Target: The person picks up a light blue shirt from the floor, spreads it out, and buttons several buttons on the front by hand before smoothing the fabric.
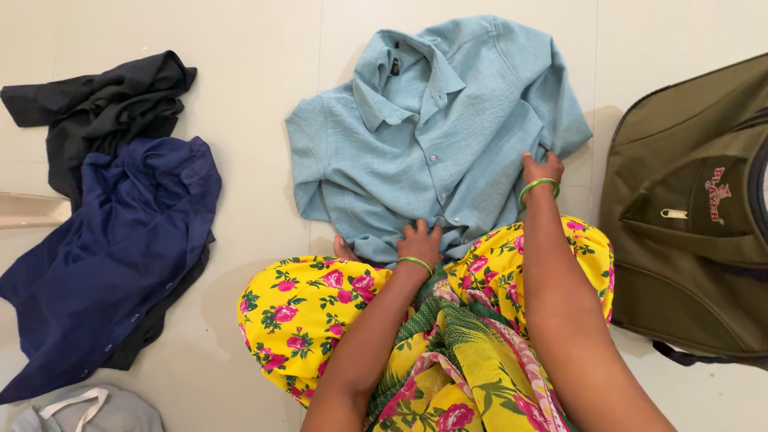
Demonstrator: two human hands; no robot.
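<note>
A light blue collared shirt [424, 128] lies on the pale floor in front of me, buttoned side up, sleeves partly folded in. My left hand [419, 240] rests on its lower hem near the buttons, fingers pressing the cloth. My right hand [542, 168] grips the shirt's right edge by the folded sleeve. Each wrist wears a green bangle. My knees in yellow flowered cloth [320, 312] sit just below the shirt.
A navy blue shirt [120, 256] lies crumpled at the left over a dark grey garment [104, 100]. An olive green bag [696, 216] stands at the right. A pale grey item with a white strap [80, 408] shows at the bottom left.
</note>
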